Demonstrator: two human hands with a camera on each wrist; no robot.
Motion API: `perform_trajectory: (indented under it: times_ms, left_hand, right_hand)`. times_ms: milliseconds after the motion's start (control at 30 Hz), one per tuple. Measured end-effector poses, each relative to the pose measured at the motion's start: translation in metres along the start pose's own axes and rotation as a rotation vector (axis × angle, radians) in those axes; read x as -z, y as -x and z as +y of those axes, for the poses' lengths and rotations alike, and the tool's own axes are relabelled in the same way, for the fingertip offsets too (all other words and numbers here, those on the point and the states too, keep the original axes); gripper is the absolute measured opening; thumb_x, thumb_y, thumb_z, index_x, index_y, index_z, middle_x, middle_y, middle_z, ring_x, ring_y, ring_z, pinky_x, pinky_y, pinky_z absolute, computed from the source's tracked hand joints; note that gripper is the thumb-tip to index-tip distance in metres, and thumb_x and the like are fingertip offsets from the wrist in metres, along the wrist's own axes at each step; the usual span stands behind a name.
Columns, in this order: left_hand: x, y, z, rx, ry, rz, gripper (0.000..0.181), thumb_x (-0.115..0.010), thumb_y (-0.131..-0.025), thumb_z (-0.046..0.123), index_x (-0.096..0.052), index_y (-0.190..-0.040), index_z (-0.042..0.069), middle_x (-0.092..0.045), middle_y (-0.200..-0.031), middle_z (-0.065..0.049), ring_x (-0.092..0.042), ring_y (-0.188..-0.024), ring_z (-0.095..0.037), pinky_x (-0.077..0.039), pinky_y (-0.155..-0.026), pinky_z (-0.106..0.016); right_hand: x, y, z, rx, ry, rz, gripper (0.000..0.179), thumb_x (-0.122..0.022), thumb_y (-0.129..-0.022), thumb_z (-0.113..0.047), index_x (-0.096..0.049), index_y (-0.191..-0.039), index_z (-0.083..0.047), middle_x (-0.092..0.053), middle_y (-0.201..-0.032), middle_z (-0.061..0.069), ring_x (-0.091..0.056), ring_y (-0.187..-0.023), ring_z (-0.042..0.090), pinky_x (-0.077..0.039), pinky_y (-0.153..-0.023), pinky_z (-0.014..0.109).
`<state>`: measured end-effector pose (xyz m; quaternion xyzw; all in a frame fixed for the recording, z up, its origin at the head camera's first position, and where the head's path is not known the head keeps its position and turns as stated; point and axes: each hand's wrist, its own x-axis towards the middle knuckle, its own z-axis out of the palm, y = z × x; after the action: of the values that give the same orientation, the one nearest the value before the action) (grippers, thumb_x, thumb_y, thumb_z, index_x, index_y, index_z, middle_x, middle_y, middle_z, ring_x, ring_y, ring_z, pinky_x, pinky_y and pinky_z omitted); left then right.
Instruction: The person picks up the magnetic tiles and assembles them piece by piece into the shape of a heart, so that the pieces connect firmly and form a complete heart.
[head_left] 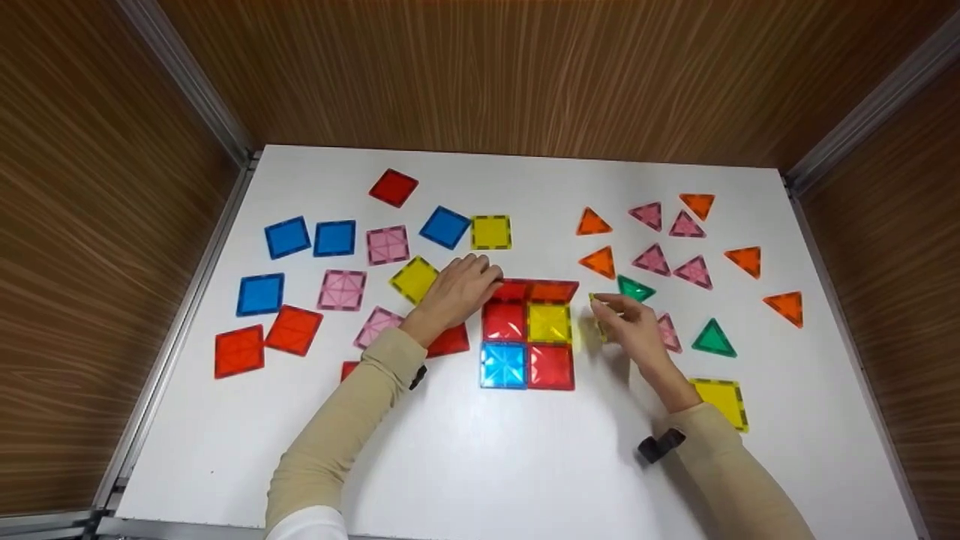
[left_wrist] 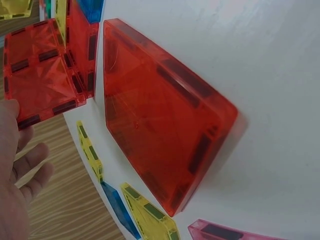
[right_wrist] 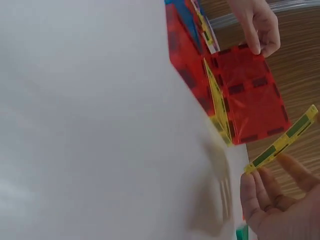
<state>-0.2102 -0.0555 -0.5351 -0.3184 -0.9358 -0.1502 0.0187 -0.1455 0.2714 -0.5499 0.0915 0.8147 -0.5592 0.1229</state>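
Observation:
A block of flat square magnetic tiles lies mid-table: a red tile (head_left: pixel 504 322), a yellow tile (head_left: pixel 550 324), a blue tile (head_left: pixel 503 366) and another red tile (head_left: pixel 551 367). Along its far edge two joined red tiles (right_wrist: pixel 255 110) stand up. My left hand (head_left: pixel 461 289) pinches the left one's upper edge between thumb and fingers. To the right of the block, my right hand (head_left: pixel 626 326) holds a yellow square tile (right_wrist: pixel 281 144) by its edge, raised off the table and apart from the red pair. Its face is seen nearly edge-on.
Loose square tiles in blue, pink, red and yellow spread over the left side, with a loose red tile (left_wrist: pixel 155 110) near my left wrist. Orange, pink and green triangles, such as a green one (head_left: pixel 714 339), lie at right. A yellow square (head_left: pixel 720 403) sits by my right forearm.

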Motion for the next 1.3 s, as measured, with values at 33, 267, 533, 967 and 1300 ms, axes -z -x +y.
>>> perform_trajectory:
  times_ms: [33,267,533,967,1300]
  left_hand:
    - [0.0,0.0,0.0,0.0,0.002,-0.002,0.027,-0.056,-0.11,0.03,-0.061,-0.13,0.013,-0.062,-0.119,-0.011,-0.058,-0.116,-0.025,-0.056,-0.105,-0.041]
    - [0.0,-0.001,0.001,0.008,0.013,-0.018,0.027,-0.056,-0.11,0.03,-0.061,-0.131,0.014,-0.061,-0.12,-0.011,-0.058,-0.118,-0.026,-0.054,-0.109,-0.044]
    - [-0.001,-0.002,0.002,-0.008,-0.006,-0.011,0.027,-0.056,-0.11,0.03,-0.061,-0.13,0.014,-0.061,-0.118,-0.011,-0.058,-0.115,-0.026,-0.056,-0.106,-0.042]
    - [-0.002,-0.002,0.002,-0.013,-0.003,0.0,0.027,-0.057,-0.11,0.03,-0.061,-0.131,0.014,-0.063,-0.119,-0.011,-0.059,-0.115,-0.026,-0.056,-0.105,-0.041]
    - [-0.002,0.001,0.001,-0.004,0.018,0.003,0.027,-0.056,-0.11,0.03,-0.061,-0.131,0.014,-0.062,-0.118,-0.011,-0.059,-0.115,-0.026,-0.056,-0.105,-0.041]
  right_hand:
    - [-0.001,-0.002,-0.001,-0.029,-0.03,-0.01,0.066,-0.065,-0.098,-0.061,-0.062,-0.145,-0.015,-0.064,-0.128,0.002,-0.06,-0.108,0.016,-0.057,-0.087,0.019]
    - [-0.015,-0.008,-0.007,-0.122,-0.145,-0.023,0.068,-0.063,-0.1,-0.06,-0.062,-0.142,-0.007,-0.069,-0.123,0.005,-0.069,-0.097,0.015,-0.06,-0.083,0.023]
    - [-0.02,-0.009,-0.009,-0.114,-0.098,-0.028,0.065,-0.057,-0.104,-0.058,-0.061,-0.144,-0.006,-0.065,-0.134,0.014,-0.064,-0.099,0.017,-0.057,-0.081,0.019]
    - [0.017,0.027,0.001,-0.031,-0.085,0.02,0.067,-0.059,-0.103,-0.056,-0.055,-0.149,-0.007,-0.071,-0.13,0.01,-0.071,-0.103,0.019,-0.06,-0.09,0.022]
    - [0.066,0.082,0.035,0.134,0.36,0.313,0.057,-0.069,-0.102,-0.044,-0.061,-0.145,-0.007,-0.069,-0.133,0.018,-0.065,-0.108,0.024,-0.047,-0.082,0.006]
